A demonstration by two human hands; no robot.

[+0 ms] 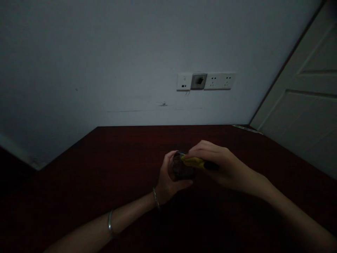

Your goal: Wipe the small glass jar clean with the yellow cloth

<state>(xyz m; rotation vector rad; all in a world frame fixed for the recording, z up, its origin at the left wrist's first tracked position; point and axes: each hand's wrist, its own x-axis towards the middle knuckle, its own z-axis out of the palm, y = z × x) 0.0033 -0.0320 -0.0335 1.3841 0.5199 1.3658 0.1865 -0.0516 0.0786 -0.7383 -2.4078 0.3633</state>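
In the middle of the head view my left hand (168, 182) is wrapped around a small dark object (183, 172) that looks like a glass or jar. The light is too dim to make out its kind. My right hand (213, 154) closes on a yellow-and-black handled tool (195, 162). The yellow end of that tool points left and reaches the top of the dark object. Its working tip is too dark to see clearly.
Both hands are over a dark red tabletop (126, 147). Behind it rises a pale wall with a row of sockets (217, 81). A panelled door (305, 102) stands on the right, and a thin pale strip (247, 129) lies at the far right edge.
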